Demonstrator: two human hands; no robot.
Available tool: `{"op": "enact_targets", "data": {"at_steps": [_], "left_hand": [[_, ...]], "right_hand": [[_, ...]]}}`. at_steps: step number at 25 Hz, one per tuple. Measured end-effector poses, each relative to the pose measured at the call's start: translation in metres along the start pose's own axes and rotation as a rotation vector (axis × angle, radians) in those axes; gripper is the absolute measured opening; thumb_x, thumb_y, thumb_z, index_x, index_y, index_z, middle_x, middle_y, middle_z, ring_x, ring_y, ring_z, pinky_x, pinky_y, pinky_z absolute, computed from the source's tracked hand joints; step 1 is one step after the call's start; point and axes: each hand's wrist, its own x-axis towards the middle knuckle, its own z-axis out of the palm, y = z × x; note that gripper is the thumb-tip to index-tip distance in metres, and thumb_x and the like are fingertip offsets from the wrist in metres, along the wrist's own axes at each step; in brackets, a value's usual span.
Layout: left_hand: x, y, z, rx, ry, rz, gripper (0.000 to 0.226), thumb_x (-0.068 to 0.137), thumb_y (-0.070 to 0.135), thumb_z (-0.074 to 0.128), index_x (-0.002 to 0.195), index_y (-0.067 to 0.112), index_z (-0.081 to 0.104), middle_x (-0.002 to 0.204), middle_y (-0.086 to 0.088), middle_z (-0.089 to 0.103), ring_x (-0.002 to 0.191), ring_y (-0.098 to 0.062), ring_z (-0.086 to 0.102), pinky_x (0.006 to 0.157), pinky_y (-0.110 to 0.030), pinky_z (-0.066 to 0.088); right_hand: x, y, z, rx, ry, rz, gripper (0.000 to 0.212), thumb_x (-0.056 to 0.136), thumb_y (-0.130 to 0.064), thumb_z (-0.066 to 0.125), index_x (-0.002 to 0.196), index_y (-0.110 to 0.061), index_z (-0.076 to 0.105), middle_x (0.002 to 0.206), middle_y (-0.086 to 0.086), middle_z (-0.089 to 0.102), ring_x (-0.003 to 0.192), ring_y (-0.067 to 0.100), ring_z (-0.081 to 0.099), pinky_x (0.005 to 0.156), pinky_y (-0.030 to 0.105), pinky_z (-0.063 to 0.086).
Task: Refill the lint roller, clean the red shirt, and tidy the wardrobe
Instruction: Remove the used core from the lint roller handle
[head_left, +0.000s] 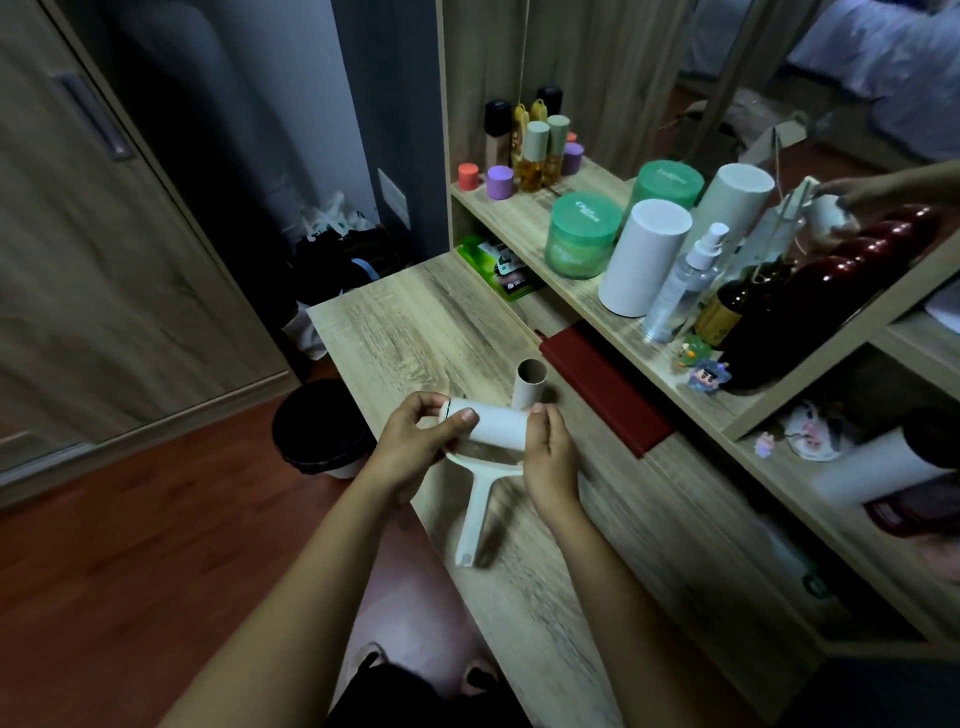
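I hold a white refill roll (493, 425) level above the wooden desk (415, 322), one hand at each end. My left hand (415, 441) grips its left end with the thumb on top. My right hand (550, 457) clasps its right end. Right below the roll lies the white lint roller frame, its handle (475, 519) pointing toward me on the desk. An empty brown cardboard core (530, 383) stands upright just behind the roll. No red shirt is in view.
A dark red book (608, 395) lies at the back of the desk. The shelf (524, 218) carries green jars, white cylinders, a spray bottle and small bottles. A black bin (319, 428) stands on the floor left of the desk. A wardrobe door (104, 234) fills the left.
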Motion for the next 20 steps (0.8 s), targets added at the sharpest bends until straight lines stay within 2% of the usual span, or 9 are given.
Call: {"op": "enact_targets", "data": {"at_steps": [2, 4, 8, 10, 13, 15, 17, 20], "left_hand": [[-0.0006, 0.0015, -0.0030, -0.069, -0.026, -0.049, 0.025, 0.080, 0.005, 0.068, 0.097, 0.009, 0.050, 0.105, -0.013, 0.047, 0.048, -0.005, 0.058, 0.048, -0.018, 0.047], [-0.0011, 0.0006, -0.0040, -0.087, -0.027, -0.058, 0.025, 0.080, 0.004, 0.068, 0.094, 0.011, 0.048, 0.105, -0.015, 0.046, 0.047, -0.005, 0.058, 0.047, -0.018, 0.047], [-0.0015, 0.0009, -0.0038, -0.031, -0.045, -0.012, 0.027, 0.079, 0.004, 0.070, 0.090, 0.012, 0.047, 0.105, -0.012, 0.045, 0.049, -0.005, 0.058, 0.050, -0.019, 0.047], [-0.0020, 0.0026, -0.0032, 0.004, -0.049, 0.017, 0.029, 0.077, 0.005, 0.072, 0.086, 0.014, 0.046, 0.103, -0.011, 0.046, 0.051, -0.006, 0.057, 0.051, -0.020, 0.047], [-0.0033, 0.0027, -0.0007, 0.086, 0.062, 0.116, 0.041, 0.075, 0.012, 0.076, 0.079, 0.017, 0.036, 0.097, -0.007, 0.051, 0.064, -0.015, 0.057, 0.051, -0.022, 0.046], [-0.0045, 0.0029, 0.0009, 0.125, 0.102, 0.165, 0.042, 0.074, 0.017, 0.077, 0.085, 0.020, 0.036, 0.100, -0.003, 0.053, 0.074, -0.020, 0.058, 0.058, -0.026, 0.049], [-0.0061, 0.0047, 0.0005, 0.182, 0.078, 0.169, 0.042, 0.074, 0.025, 0.077, 0.102, 0.025, 0.046, 0.106, 0.000, 0.055, 0.077, -0.020, 0.062, 0.065, -0.031, 0.052], [-0.0077, 0.0081, 0.0020, 0.309, 0.045, 0.194, 0.039, 0.077, 0.031, 0.074, 0.112, 0.026, 0.059, 0.101, 0.003, 0.062, 0.073, -0.015, 0.068, 0.065, -0.026, 0.054]], "right_hand": [[0.0000, 0.0005, 0.0004, -0.009, -0.018, -0.025, 0.018, 0.091, -0.038, 0.033, 0.083, -0.035, 0.050, 0.082, -0.013, 0.057, 0.079, 0.013, 0.058, 0.075, 0.045, 0.053], [-0.0011, 0.0002, 0.0014, -0.031, -0.012, -0.063, 0.021, 0.093, -0.036, 0.033, 0.078, -0.038, 0.048, 0.080, -0.013, 0.056, 0.076, 0.011, 0.057, 0.071, 0.042, 0.051], [-0.0011, -0.0003, 0.0010, -0.012, 0.007, -0.068, 0.019, 0.091, -0.037, 0.033, 0.086, -0.030, 0.050, 0.080, -0.014, 0.055, 0.081, 0.017, 0.057, 0.068, 0.036, 0.048], [0.0005, 0.0004, 0.0003, -0.008, 0.009, -0.070, 0.020, 0.088, -0.040, 0.031, 0.081, -0.034, 0.049, 0.080, -0.011, 0.056, 0.079, 0.017, 0.058, 0.067, 0.037, 0.048], [0.0015, -0.0006, 0.0011, -0.005, 0.030, -0.085, 0.021, 0.087, -0.040, 0.031, 0.082, -0.029, 0.048, 0.077, -0.009, 0.056, 0.075, 0.015, 0.058, 0.067, 0.041, 0.050], [0.0020, -0.0014, 0.0004, 0.017, 0.039, -0.076, 0.023, 0.087, -0.039, 0.031, 0.087, -0.023, 0.048, 0.078, -0.010, 0.055, 0.074, 0.011, 0.057, 0.067, 0.041, 0.051], [0.0026, -0.0025, -0.0020, 0.022, 0.036, -0.090, 0.024, 0.086, -0.038, 0.031, 0.088, -0.020, 0.048, 0.078, -0.009, 0.055, 0.073, 0.006, 0.056, 0.065, 0.038, 0.050], [0.0013, -0.0046, -0.0053, 0.001, 0.044, -0.113, 0.027, 0.086, -0.038, 0.031, 0.089, -0.017, 0.048, 0.080, -0.001, 0.055, 0.073, 0.003, 0.054, 0.061, 0.032, 0.047]]}}
